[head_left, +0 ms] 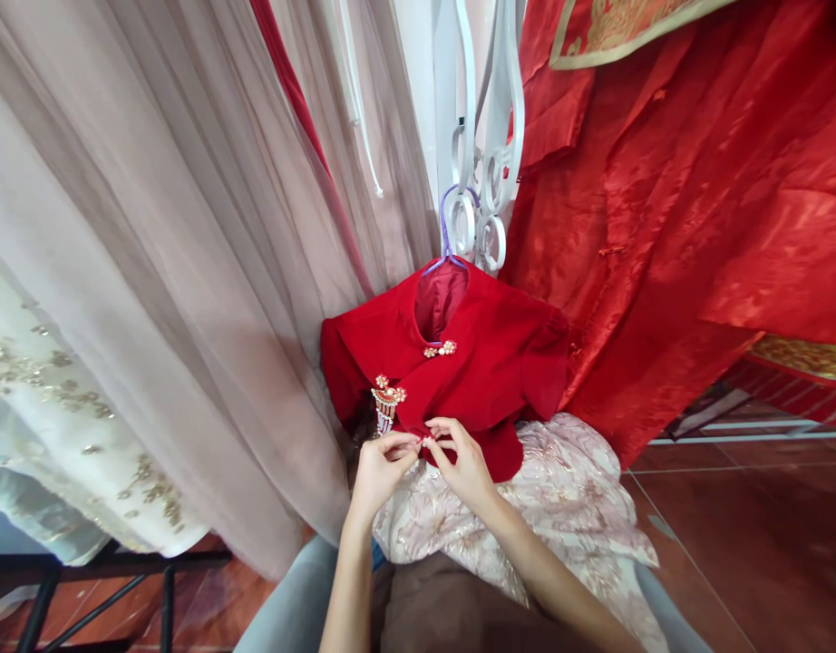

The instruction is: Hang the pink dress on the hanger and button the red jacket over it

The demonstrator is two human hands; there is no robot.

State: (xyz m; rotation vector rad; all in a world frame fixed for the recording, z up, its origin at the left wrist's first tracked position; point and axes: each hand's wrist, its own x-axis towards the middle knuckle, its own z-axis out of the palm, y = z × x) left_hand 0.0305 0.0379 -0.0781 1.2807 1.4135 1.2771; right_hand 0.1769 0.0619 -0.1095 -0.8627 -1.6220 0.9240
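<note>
A red velvet jacket (472, 381) hangs on a purple hanger (446, 238), its collar open at the top. Jewelled flower clasps (440, 348) fasten the neck, and a beaded tassel brooch (386, 401) sits on the left front. My left hand (383, 467) pinches the jacket's front near its lower edge. Right beside it, my right hand (460, 458) has thumb and forefinger closed on a small pale bead-like fastener at the same spot. The fingertips of both hands almost meet and partly hide that fastener. Below them spreads the pale floral skirt (560, 490).
A white metal scroll rack (490, 199) holds the hanger. Sheer greyish-pink drapery (207, 227) fills the left, with a gold-embroidered white gown (71, 417) beyond it. Red satin garments (690, 227) hang at right. A black metal frame (105, 571) stands at lower left over red floor tiles (764, 544).
</note>
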